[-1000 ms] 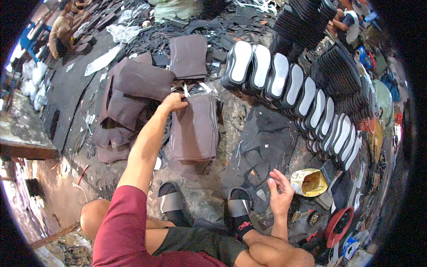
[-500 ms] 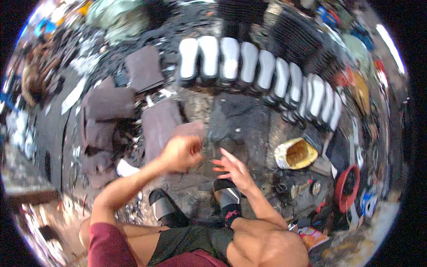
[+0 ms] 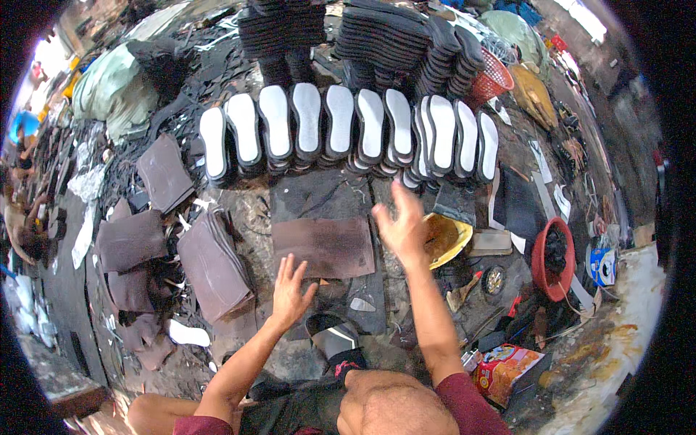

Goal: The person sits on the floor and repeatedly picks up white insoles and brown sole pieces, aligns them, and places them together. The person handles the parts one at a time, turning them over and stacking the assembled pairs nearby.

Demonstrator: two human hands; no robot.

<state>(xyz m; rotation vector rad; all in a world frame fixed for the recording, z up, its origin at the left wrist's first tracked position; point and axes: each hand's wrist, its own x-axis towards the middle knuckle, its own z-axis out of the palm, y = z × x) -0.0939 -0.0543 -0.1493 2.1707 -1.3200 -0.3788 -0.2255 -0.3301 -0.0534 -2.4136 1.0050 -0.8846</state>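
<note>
Both hands now hover spread and empty — left hand [image 3: 290, 290] near the flat brown rectangular sheet [image 3: 324, 246], right hand [image 3: 401, 226] lifted beside the yellow bowl [image 3: 451, 238].

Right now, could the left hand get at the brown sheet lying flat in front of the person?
Probably yes: the left hand hovers open at the near edge of the brown sheet, and nothing lies between them.

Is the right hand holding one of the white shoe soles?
No, the right hand is open and empty, fingers spread, just below the row of white soles.
</note>
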